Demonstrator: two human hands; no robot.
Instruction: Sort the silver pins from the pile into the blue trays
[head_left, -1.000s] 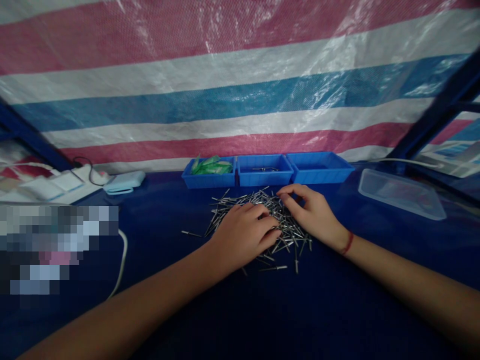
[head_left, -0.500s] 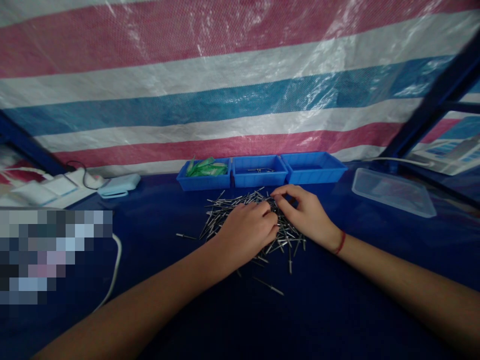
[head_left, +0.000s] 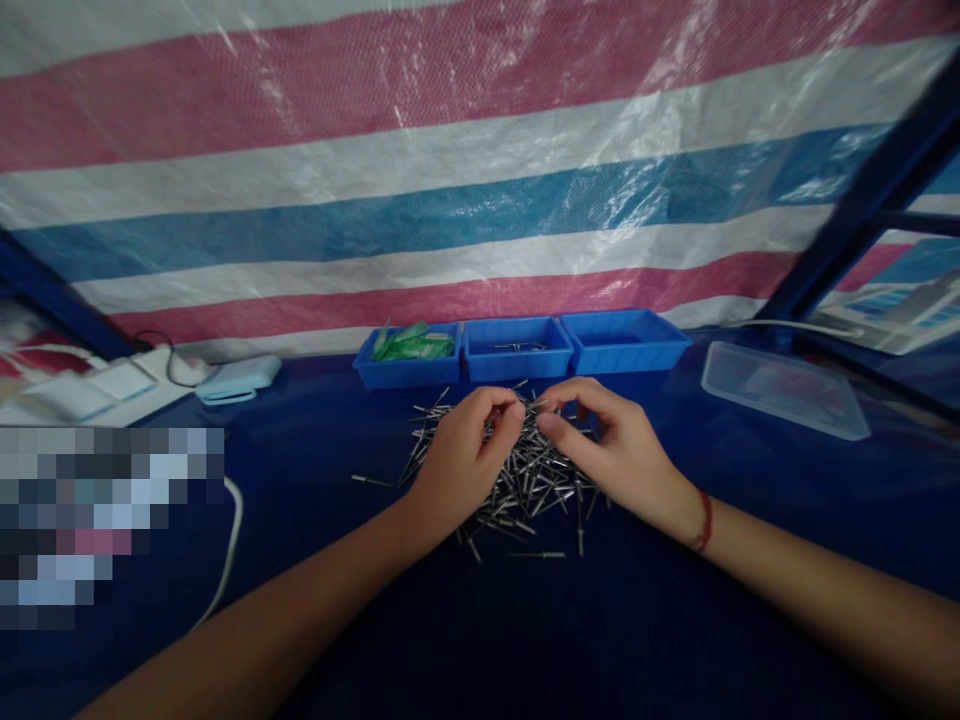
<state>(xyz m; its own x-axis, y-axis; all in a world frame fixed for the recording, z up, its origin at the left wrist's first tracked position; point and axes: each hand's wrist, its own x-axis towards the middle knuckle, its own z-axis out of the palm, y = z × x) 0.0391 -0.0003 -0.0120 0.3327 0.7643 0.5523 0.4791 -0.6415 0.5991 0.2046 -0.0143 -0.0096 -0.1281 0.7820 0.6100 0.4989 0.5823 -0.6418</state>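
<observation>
A heap of silver blind rivets (head_left: pixel 536 480) lies on the blue tabletop under both hands. My left hand (head_left: pixel 469 440) is over the heap's left side, its thumb and index finger pinched together at the tips. Facing it from the right, my right hand (head_left: pixel 619 440) has thumb and index finger curled close together, with a red string at the wrist. A thin metal rivet shows between the fingertips of the two hands; the fingers hide most of it. A few loose rivets lie apart from the heap, one to the left and one at the front.
Behind the heap stand three blue bins: one with green packets (head_left: pixel 416 343), a middle bin (head_left: pixel 517 365) with a few rivets, and a right bin (head_left: pixel 626 355). A clear plastic lid (head_left: pixel 784 390) lies right. A power strip (head_left: pixel 112 385) and light-blue case (head_left: pixel 240 378) sit left.
My left hand has turned from palm-down on the heap to a raised thumb-and-finger pinch. My right hand has shifted slightly nearer me. The loose rivet at the front has changed its angle.
</observation>
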